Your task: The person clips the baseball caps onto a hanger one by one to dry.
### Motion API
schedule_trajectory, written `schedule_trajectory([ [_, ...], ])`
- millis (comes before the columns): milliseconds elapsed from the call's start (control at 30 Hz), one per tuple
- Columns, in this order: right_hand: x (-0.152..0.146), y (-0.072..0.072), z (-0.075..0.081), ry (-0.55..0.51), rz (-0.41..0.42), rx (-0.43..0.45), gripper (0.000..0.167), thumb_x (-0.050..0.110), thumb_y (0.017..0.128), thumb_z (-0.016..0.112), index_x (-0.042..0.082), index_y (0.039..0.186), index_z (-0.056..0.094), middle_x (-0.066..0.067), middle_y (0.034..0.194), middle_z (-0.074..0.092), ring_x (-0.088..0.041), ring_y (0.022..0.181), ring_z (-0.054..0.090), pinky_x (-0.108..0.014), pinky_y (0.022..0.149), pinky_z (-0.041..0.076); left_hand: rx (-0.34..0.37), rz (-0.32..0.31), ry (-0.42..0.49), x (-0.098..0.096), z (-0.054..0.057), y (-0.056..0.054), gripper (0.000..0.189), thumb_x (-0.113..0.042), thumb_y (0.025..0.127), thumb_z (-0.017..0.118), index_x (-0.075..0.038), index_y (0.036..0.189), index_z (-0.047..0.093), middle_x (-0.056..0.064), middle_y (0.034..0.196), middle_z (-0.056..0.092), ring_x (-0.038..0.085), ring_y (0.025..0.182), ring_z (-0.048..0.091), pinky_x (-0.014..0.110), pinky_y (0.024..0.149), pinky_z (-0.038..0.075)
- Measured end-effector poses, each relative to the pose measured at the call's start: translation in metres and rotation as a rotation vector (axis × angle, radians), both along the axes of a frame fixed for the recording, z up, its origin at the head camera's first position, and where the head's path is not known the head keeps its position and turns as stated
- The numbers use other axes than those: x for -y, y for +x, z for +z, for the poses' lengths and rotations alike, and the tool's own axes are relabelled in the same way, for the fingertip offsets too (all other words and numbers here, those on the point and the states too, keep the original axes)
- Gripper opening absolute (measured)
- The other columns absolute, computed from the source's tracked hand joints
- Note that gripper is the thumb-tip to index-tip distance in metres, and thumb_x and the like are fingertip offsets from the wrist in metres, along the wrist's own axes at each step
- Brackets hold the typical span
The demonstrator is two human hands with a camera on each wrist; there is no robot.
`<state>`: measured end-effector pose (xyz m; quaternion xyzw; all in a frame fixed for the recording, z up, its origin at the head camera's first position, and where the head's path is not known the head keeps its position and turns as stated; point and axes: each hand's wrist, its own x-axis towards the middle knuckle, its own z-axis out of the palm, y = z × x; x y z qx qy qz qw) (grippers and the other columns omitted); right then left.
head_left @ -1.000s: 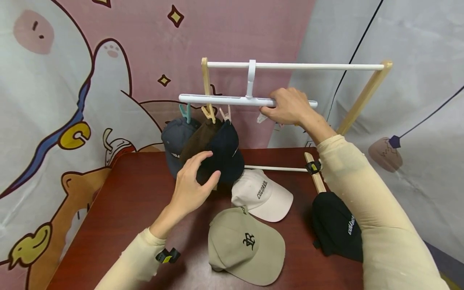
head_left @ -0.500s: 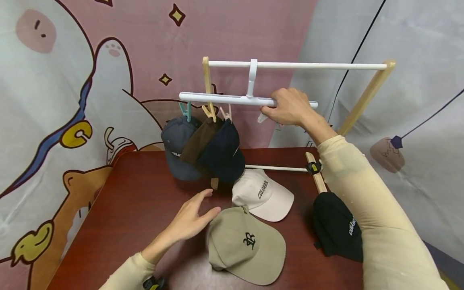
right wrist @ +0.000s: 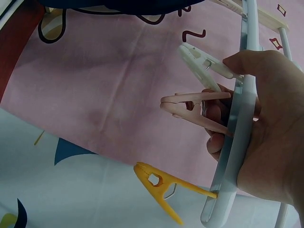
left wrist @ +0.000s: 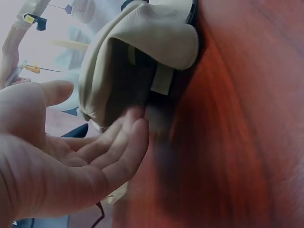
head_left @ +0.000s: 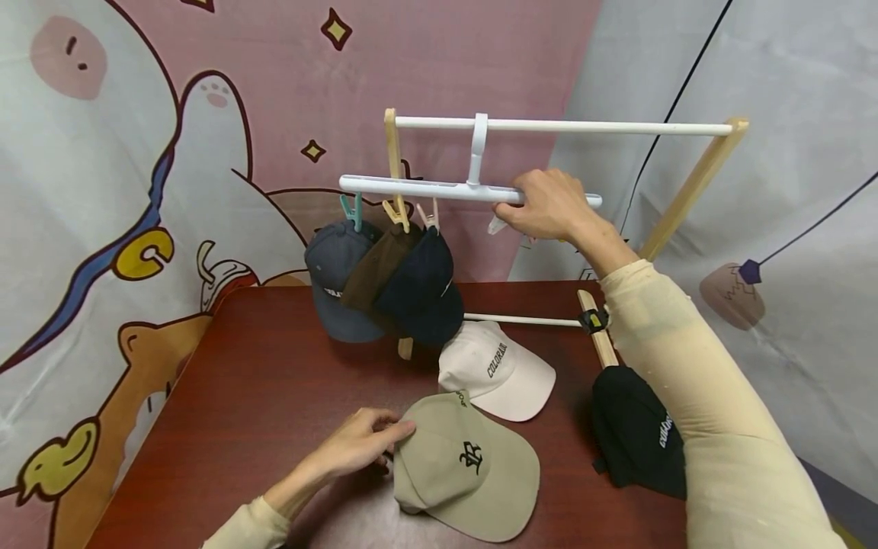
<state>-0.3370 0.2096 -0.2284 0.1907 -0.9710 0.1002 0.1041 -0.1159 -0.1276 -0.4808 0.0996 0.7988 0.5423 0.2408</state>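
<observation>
My left hand (head_left: 357,446) is at the back edge of a khaki baseball cap (head_left: 473,465) on the table. In the left wrist view, its fingers (left wrist: 126,147) reach to the cap's opening and the thumb stands apart. My right hand (head_left: 549,202) is up at a white clip hanger (head_left: 425,187), with thumb and fingers around a white clothespin (right wrist: 204,66) in the right wrist view. Below it on the bar are a pink clothespin (right wrist: 194,104) and a yellow clothespin (right wrist: 164,187). Three caps hang at the left: grey-blue (head_left: 336,259), brown (head_left: 377,271) and navy (head_left: 425,290).
The hanger hooks over the white rail (head_left: 583,126) of a wooden rack (head_left: 693,191). A cream cap (head_left: 497,370) lies behind the khaki one, and a black cap (head_left: 638,427) is at the right under my forearm. A cartoon curtain (head_left: 240,137) backs the table (head_left: 261,381).
My left hand has come down from beside the hanging caps, toward me, to the khaki cap's back edge. The right hand has stayed at the hanger.
</observation>
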Motion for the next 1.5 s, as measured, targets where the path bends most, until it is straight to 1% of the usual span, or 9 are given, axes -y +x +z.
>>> schedule_trajectory([
  [100, 0.000, 0.000, 0.000, 0.000, -0.001, 0.000, 0.037, 0.046, 0.099, 0.062, 0.013, 0.085, 0.069, -0.005, 0.073, 0.065, -0.031, 0.078, 0.064, -0.041, 0.059, 0.043, 0.075, -0.003, 0.073, 0.000, -0.005, 0.001, 0.045, -0.043, 0.113, 0.067, -0.003, 0.122, 0.083, 0.009, 0.103, 0.086, 0.017, 0.085, 0.080, 0.041, 0.073, 0.069],
  [333, 0.001, 0.001, 0.000, 0.003, -0.003, -0.004, 0.037, 0.046, 0.099, 0.063, 0.013, 0.085, 0.069, -0.005, 0.074, 0.063, -0.030, 0.078, 0.062, -0.041, 0.058, 0.042, 0.167, 0.003, 0.216, -0.003, -0.011, 0.001, 0.044, -0.035, 0.115, 0.065, 0.005, 0.127, 0.078, 0.010, 0.108, 0.086, 0.015, 0.090, 0.083, 0.032, 0.073, 0.067],
  [567, 0.000, 0.001, -0.001, -0.005, 0.000, -0.006, 0.035, 0.044, 0.098, 0.063, 0.012, 0.087, 0.070, -0.004, 0.074, 0.062, -0.030, 0.076, 0.061, -0.040, 0.058, 0.042, 0.157, 0.076, 0.266, -0.010, -0.013, 0.001, 0.040, -0.034, 0.115, 0.068, 0.004, 0.123, 0.076, 0.002, 0.101, 0.082, 0.013, 0.090, 0.080, 0.031, 0.076, 0.066],
  [733, 0.000, 0.000, -0.001, -0.004, 0.001, -0.013, 0.036, 0.046, 0.099, 0.063, 0.013, 0.085, 0.069, -0.005, 0.074, 0.063, -0.031, 0.078, 0.062, -0.041, 0.059, 0.042, 0.128, 0.087, 0.283, -0.013, -0.008, 0.004, 0.041, -0.033, 0.115, 0.066, 0.006, 0.122, 0.077, 0.003, 0.100, 0.083, 0.012, 0.088, 0.079, 0.032, 0.079, 0.067],
  [933, 0.000, 0.001, 0.000, -0.002, 0.000, -0.012, 0.037, 0.046, 0.099, 0.063, 0.014, 0.083, 0.065, -0.005, 0.075, 0.062, -0.032, 0.080, 0.063, -0.043, 0.060, 0.043, 0.059, 0.055, 0.245, -0.011, 0.009, 0.008, 0.037, -0.032, 0.115, 0.068, 0.004, 0.114, 0.077, -0.003, 0.092, 0.078, 0.007, 0.084, 0.073, 0.027, 0.078, 0.062],
  [1067, 0.000, 0.001, 0.000, -0.003, -0.004, -0.008, 0.036, 0.046, 0.099, 0.063, 0.014, 0.081, 0.064, -0.005, 0.074, 0.061, -0.032, 0.080, 0.063, -0.043, 0.060, 0.043, -0.032, 0.034, 0.215, -0.009, 0.020, 0.009, 0.033, -0.031, 0.115, 0.068, 0.000, 0.107, 0.075, -0.008, 0.078, 0.060, 0.002, 0.068, 0.055, 0.021, 0.065, 0.050],
  [1133, 0.000, 0.002, 0.000, -0.005, -0.005, -0.010, 0.036, 0.046, 0.099, 0.063, 0.014, 0.081, 0.063, -0.004, 0.074, 0.060, -0.032, 0.079, 0.063, -0.043, 0.060, 0.043, -0.083, 0.022, 0.222, -0.009, 0.025, 0.010, 0.031, -0.030, 0.115, 0.067, -0.002, 0.104, 0.073, -0.008, 0.077, 0.057, 0.002, 0.066, 0.052, 0.021, 0.063, 0.048],
  [1333, -0.001, 0.002, 0.000, -0.004, -0.006, -0.008, 0.036, 0.045, 0.099, 0.063, 0.014, 0.080, 0.063, -0.003, 0.072, 0.058, -0.031, 0.078, 0.062, -0.042, 0.059, 0.042, -0.214, 0.002, 0.223, -0.013, 0.040, 0.009, 0.021, -0.027, 0.116, 0.065, -0.010, 0.107, 0.075, -0.003, 0.091, 0.068, 0.006, 0.080, 0.064, 0.025, 0.074, 0.055],
  [1500, -0.001, 0.001, 0.000, -0.002, -0.004, -0.008, 0.036, 0.045, 0.099, 0.064, 0.014, 0.081, 0.064, -0.003, 0.073, 0.059, -0.030, 0.078, 0.061, -0.042, 0.058, 0.042, -0.307, 0.007, 0.207, -0.020, 0.053, 0.008, 0.015, -0.026, 0.115, 0.066, -0.016, 0.110, 0.077, 0.000, 0.094, 0.073, 0.007, 0.080, 0.067, 0.026, 0.074, 0.057],
])
